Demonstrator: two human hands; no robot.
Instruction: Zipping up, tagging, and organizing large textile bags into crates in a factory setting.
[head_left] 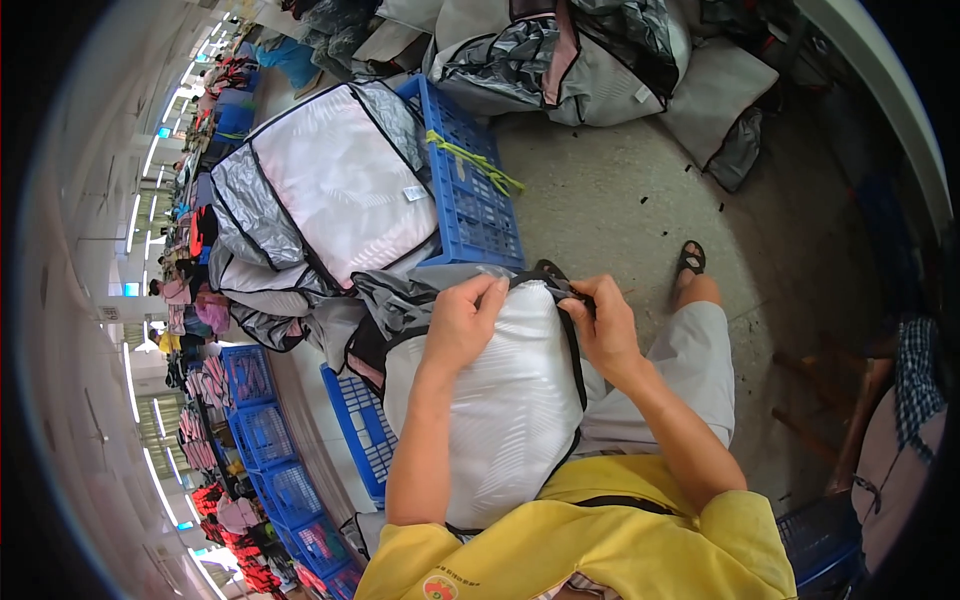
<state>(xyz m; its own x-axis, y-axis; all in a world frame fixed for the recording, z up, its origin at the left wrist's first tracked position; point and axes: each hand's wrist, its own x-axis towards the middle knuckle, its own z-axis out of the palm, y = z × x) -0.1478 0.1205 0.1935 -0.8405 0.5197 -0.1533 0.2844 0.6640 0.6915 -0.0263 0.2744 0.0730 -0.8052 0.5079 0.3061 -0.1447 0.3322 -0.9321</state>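
Note:
A white padded fabric piece with black trim (510, 400) lies across my lap. My left hand (462, 322) pinches its upper edge, fingers curled over the black binding. My right hand (600, 318) grips the same top edge at the corner, holding a black strap or trim end there. Grey silvery fabric (390, 295) bunches just left of my left hand. I wear a yellow shirt and light shorts, and my sandalled foot (690, 262) rests on the concrete floor.
A blue plastic crate (470, 200) ahead carries a stack of similar white and silver pieces (320, 180). More blue crates (360, 430) stand to my left and down a long row. Piles of finished pieces (570, 50) lie at the back. Another person sits at right (905, 430).

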